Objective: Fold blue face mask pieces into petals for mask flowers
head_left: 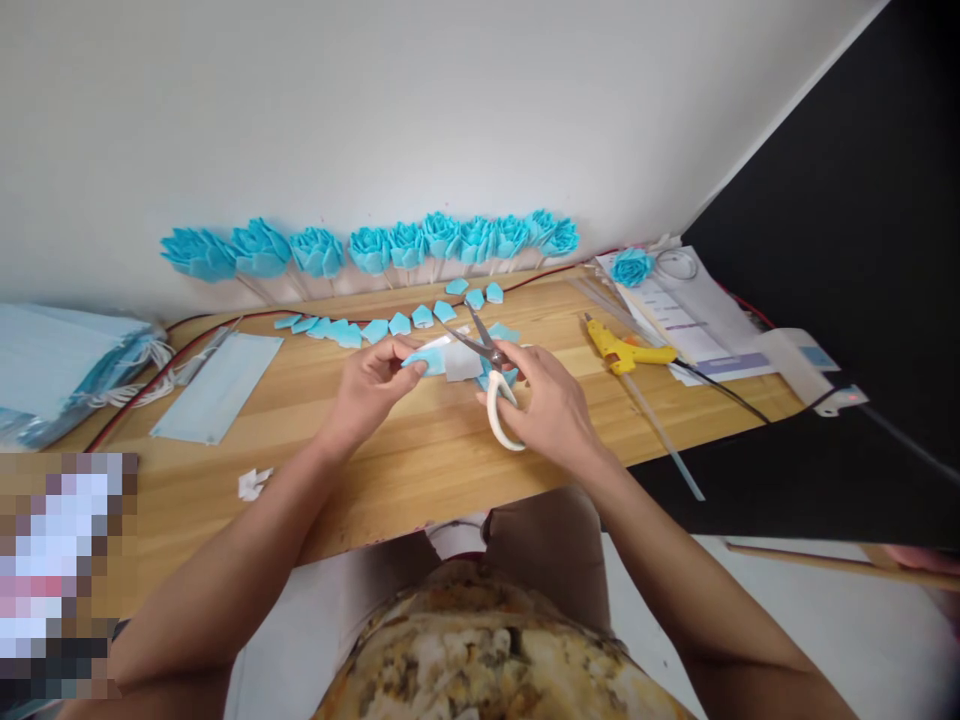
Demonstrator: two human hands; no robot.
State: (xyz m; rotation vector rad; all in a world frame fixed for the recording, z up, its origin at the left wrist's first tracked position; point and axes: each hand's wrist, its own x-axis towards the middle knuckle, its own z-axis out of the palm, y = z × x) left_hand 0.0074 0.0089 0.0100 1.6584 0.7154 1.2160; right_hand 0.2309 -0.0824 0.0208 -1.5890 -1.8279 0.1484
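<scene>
Wall: pale and plain, it fills the upper frame behind everything I have laid out [420,110].
Tabletop: light wood [420,475], running across the middle of the frame, its near edge just above my lap.
Black panel: tall and dark [847,210], closing off the right side.
Floor: whitish [787,600], showing at lower right past my arm.
Blue flowers: a row on thin stems [319,250], along the foot of the wall from upper left to centre; a single blue bloom [632,267] lies on the papers at right.
Pale blue stack: folded sheets with white cords [60,360], far left.
Papers: printed sheets [701,315], right, against the black panel.
Flat mask: light blue [225,385], left of centre on the wood.
Glue gun: yellow [626,352], right of centre, a clear stick reaching toward the near edge.
Scissors: white-handled, blades parted [496,357], at centre, my right fingers [520,357] curled round the handle.
Blue piece: at centre [429,360], pinched between my left fingers [407,378], near the blades.
Blue petals: an uneven line [377,330] just beyond my hands.
White scraps: a small heap [255,484], lower left.
</scene>
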